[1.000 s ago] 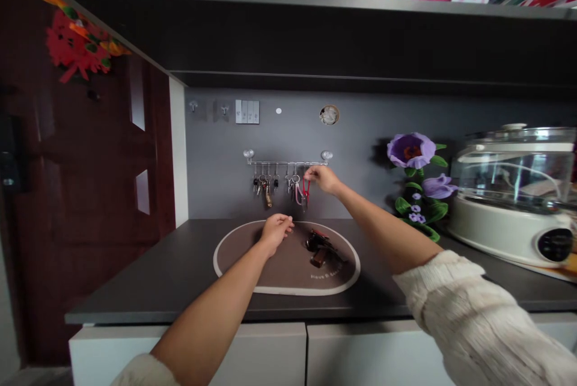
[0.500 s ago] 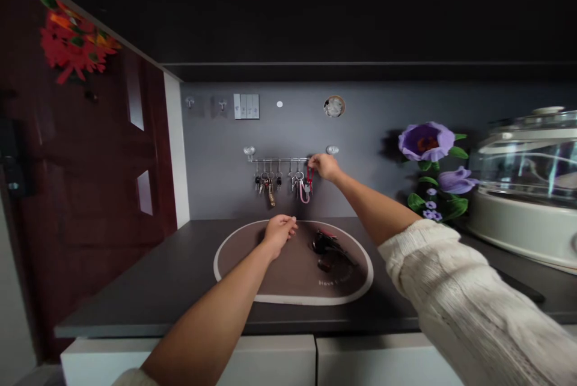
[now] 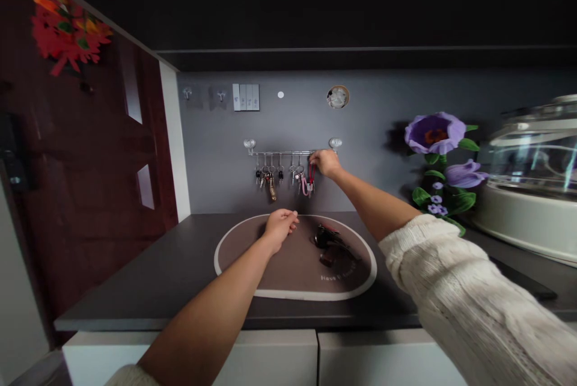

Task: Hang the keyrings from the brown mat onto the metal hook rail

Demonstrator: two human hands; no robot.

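Note:
My right hand is raised to the right part of the metal hook rail, with its fingers pinched at the top of a red key strap. A key hangs below that strap, close to a pink loop. Whether the strap rests on a hook is hidden by my fingers. My left hand hovers above or rests on the brown mat, fingers curled together, with nothing visible in them. Several bunches of keys hang along the rail. Dark keys and fobs lie on the mat's right half.
Purple artificial flowers and a clear-topped white appliance stand at the right. A dark flat object lies before the appliance. Overhead is a dark shelf. Small wall hooks and a switch panel are on the back wall.
The view has tilted slightly down, so the shelf's front edge has left the picture. Both hands stay nearly in place; the red strap hangs a little straighter under my right hand.

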